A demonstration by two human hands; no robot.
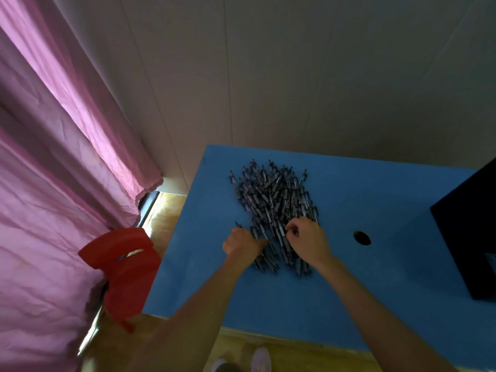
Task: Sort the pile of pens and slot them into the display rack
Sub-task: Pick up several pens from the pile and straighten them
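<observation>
Fingertips [289,227] of the right hand [308,240] curl down into the near edge of a heap of pens [273,200], pinching at one pale barrel [281,232] that lies among the others; whether the pen is already lifted clear cannot be told. Just to the left, the left hand [241,244] is clenched, knuckles up, with a dark pen tip [237,224] poking out past its far side, so it looks to be holding one or more pens gathered in the fist.

The pens lie crossed and tangled in a broad pile on a blue table [349,291], mostly pointing away from the person, with the nearest ends running under both hands and between the wrists.

To do this step well, the picking fingers should take one barrel near its middle and draw it out along its own length, rather than lift it sideways, which would likely drag its neighbours along by their clips. Keeping the gathered pens in the other fist all pointing one way should save turning them later.

A dark box [469,232] stands at the table's right edge, well apart from the pile; whether it is the display rack cannot be told. A round hole [362,238] in the tabletop lies between it and the hands. A red chair [123,267] and pink curtain [53,183] stand to the left.
</observation>
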